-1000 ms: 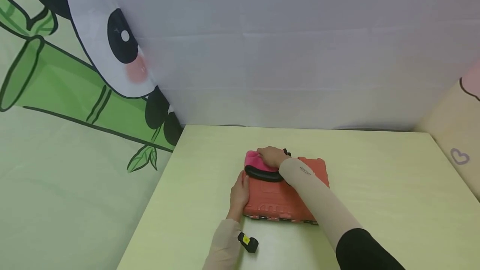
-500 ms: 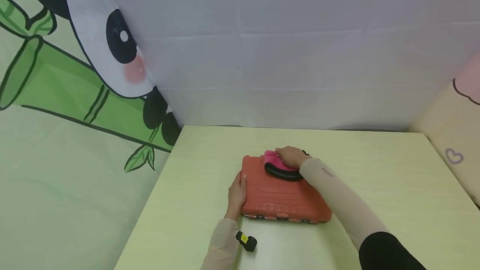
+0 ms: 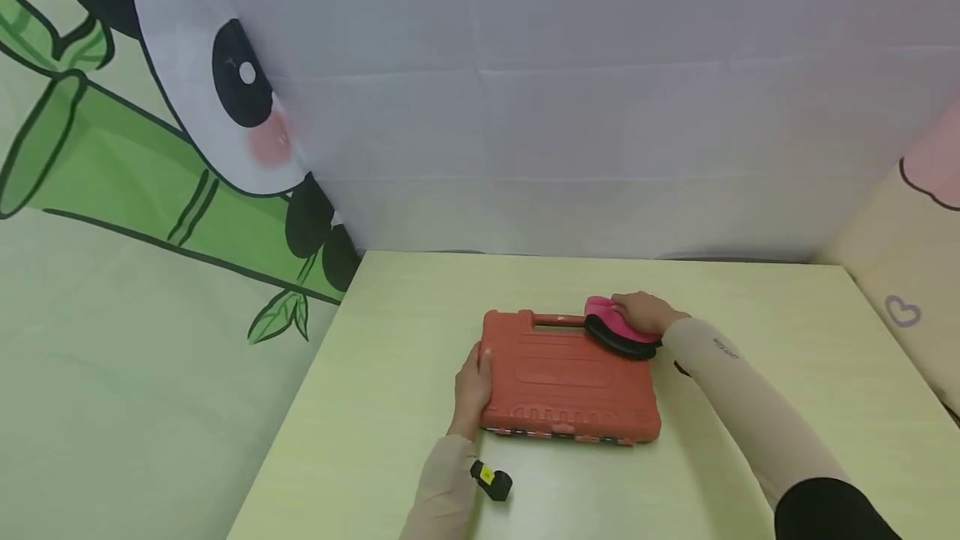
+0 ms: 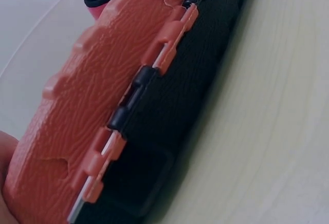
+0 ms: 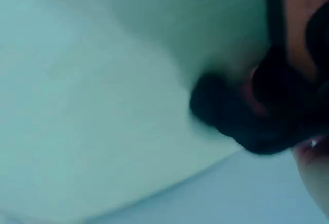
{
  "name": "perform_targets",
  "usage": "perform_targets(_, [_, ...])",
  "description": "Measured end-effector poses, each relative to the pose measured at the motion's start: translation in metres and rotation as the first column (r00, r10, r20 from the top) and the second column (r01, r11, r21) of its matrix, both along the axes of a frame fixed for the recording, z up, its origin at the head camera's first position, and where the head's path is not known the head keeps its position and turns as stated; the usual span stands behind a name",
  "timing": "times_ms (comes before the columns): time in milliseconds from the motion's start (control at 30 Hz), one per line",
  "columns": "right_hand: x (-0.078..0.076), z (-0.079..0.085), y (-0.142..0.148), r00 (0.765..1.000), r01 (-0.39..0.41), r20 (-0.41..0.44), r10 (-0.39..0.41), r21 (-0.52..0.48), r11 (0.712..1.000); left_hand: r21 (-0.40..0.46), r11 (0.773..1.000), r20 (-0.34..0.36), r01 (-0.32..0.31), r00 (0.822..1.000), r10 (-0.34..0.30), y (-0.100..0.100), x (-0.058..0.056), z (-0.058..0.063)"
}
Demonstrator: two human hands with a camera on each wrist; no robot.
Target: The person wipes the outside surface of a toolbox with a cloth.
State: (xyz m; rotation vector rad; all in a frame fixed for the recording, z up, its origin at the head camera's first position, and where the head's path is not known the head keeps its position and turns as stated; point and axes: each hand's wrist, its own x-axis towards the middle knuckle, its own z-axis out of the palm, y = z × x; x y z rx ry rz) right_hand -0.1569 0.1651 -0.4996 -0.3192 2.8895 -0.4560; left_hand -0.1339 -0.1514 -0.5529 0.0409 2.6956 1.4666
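Note:
A red-orange plastic tool case (image 3: 551, 390) with a black lower half lies flat on the table, its hinged side facing me. My left hand (image 3: 471, 386) holds the case's left edge; in the left wrist view a bit of that hand shows at the corner beside the lid's textured side (image 4: 87, 106). My right hand (image 3: 643, 312) grips a soft pink pad with a thick black edge (image 3: 611, 323) over the case's far right corner. The right wrist view is blurred, with the pad's black edge (image 5: 231, 111) at its right.
The case stands on a pale yellow table (image 3: 405, 323) that meets a grey-white backdrop (image 3: 600, 107). A cartoon panda and bamboo print (image 3: 142, 182) covers the left side. A small black device with a yellow label (image 3: 492, 480) sits at my left wrist.
My right hand has moved to the right with the pink pad, from the case's far left corner across to its far right corner. The left hand has stayed at the left edge.

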Motion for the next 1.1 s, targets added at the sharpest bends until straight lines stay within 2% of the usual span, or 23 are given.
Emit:
perform_targets(133, [0.0, -0.008, 0.009, 1.0, 0.007, -0.018, -0.009, -0.11, 0.994, 0.01, 1.0, 0.016, -0.002, 1.0, 0.002, -0.001, 0.0, 0.001])
perform_targets(267, [-0.004, -0.013, 0.0, 1.0, 0.003, -0.008, -0.004, -0.131, 0.991, 0.006, 1.0, 0.023, -0.002, 1.0, 0.002, -0.002, 0.0, 0.002])
perform_targets(500, [-0.011, -0.013, -0.029, 0.997, 0.073, 0.041, -0.069, -0.096, 0.993, -0.007, 1.0, 0.018, 0.0, 1.0, 0.0, -0.002, 0.002, 0.001])
perform_targets(733, [-0.021, -0.009, -0.057, 0.999, 0.009, 0.051, -0.008, -0.016, 1.0, -0.02, 1.0, -0.002, 0.003, 1.0, -0.003, -0.001, 0.001, 0.0])
perform_targets(900, [-0.027, -0.006, -0.072, 0.998, 0.008, 0.056, -0.011, 0.06, 0.998, -0.017, 1.0, -0.021, 0.005, 1.0, -0.005, 0.001, 0.002, 0.001])
perform_targets(1100, [-0.031, 0.001, -0.086, 0.998, -0.01, 0.062, 0.007, 0.053, 0.999, -0.017, 1.0, -0.019, -0.001, 1.0, 0.0, 0.003, -0.001, 0.0])
